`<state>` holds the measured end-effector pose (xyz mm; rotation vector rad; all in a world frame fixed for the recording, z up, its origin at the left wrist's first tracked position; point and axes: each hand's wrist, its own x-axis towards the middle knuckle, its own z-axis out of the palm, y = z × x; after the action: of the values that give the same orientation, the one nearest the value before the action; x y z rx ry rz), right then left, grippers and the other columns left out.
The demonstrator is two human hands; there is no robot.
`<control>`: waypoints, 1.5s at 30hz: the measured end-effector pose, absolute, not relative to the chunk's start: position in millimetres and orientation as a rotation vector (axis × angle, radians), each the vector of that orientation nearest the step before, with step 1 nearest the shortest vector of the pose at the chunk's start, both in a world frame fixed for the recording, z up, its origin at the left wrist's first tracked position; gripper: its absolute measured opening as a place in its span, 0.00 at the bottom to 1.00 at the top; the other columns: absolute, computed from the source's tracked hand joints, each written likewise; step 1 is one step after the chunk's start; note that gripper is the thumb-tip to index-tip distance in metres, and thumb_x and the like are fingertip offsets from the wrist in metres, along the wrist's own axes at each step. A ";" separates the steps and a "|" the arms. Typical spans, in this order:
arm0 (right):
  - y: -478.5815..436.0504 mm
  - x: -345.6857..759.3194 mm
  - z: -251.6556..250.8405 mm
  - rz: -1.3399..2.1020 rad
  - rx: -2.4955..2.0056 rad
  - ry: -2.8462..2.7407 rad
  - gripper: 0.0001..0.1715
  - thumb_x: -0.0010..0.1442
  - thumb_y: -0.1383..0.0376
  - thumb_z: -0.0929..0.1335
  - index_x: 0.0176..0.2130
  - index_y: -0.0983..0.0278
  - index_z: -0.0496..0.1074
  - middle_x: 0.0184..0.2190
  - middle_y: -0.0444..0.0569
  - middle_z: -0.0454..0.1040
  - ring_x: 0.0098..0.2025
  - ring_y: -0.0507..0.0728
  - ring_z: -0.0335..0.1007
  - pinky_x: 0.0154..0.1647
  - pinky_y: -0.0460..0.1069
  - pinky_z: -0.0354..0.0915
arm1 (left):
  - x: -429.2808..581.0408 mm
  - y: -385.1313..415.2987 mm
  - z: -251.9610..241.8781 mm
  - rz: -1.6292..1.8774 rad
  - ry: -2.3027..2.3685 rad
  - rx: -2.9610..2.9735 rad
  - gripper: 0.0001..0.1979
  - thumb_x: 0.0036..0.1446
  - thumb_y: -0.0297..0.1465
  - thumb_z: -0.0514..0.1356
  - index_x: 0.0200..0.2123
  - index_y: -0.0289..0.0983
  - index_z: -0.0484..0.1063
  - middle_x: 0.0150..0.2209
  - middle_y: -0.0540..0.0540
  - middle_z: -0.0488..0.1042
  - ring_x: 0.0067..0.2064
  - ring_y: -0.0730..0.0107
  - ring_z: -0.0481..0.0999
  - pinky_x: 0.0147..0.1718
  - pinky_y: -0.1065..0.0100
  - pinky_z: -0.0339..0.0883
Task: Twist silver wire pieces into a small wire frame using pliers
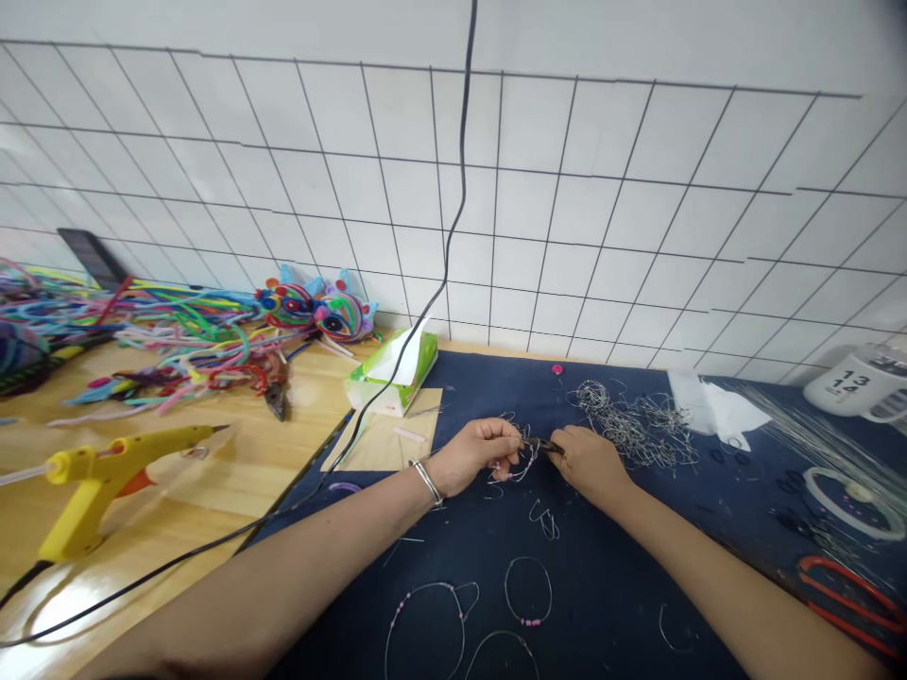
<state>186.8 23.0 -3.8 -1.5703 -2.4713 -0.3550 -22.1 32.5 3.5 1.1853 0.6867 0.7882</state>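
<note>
Head view: left hand (471,455), fingers pinched closed on bent wire piece (521,465) with pink beads, just left of wire heap (638,425). Right hand (591,463), fingers wrapped around small dark tool (544,444), whose tip touches the wire piece. Both are below the wire heap, over blue mat (602,586).

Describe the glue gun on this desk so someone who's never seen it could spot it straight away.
Look at the bare wooden tabletop left of the dark blue cloth. In front of the tangle of coloured cords stands the glue gun, resting on its handle with the nozzle pointing right. It is the only solid yellow tool there, with an orange trigger.
</note>
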 end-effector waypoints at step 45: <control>29.0 198.5 9.6 -0.674 -1.168 -2.466 0.16 0.59 0.59 0.59 0.26 0.64 0.67 0.23 0.47 0.60 0.30 0.53 0.53 0.35 0.47 0.49 | -29.2 30.8 13.8 0.456 0.585 1.153 0.11 0.49 0.33 0.58 0.32 0.30 0.70 0.18 0.52 0.65 0.13 0.85 0.56 0.11 0.78 0.45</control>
<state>198.5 29.0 9.6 -1.1682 -2.4663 -0.6742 -29.2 30.8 13.8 1.1533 0.5851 0.4565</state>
